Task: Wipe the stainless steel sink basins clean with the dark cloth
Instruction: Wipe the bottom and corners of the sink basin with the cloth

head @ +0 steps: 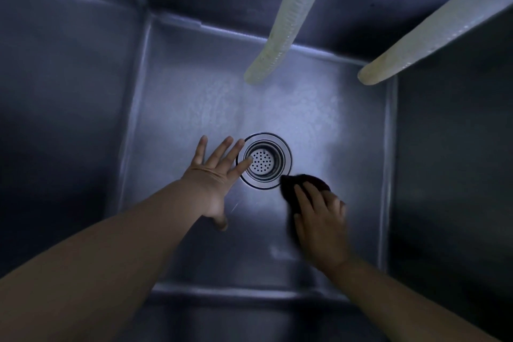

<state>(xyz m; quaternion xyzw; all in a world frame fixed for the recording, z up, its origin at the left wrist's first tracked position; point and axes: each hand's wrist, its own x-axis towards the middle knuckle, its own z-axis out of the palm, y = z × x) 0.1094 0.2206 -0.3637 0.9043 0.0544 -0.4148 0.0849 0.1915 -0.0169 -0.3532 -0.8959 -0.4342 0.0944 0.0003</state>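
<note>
head view, straight down, close into sink basin (pixel 361 125)

The drain strainer (pixel 264 160) sits in the middle of the sink basin (pixel 177 108) floor. The left hand (pixel 215 179) lies flat on the floor just left of the drain, one fingertip over its rim. The right hand (pixel 319 219) lies on the cloth (pixel 298 182), which touches the drain's near-right edge. Two hoses (pixel 286 22) hang over the far side, one behind the drain, the other toward the right wall.
</note>
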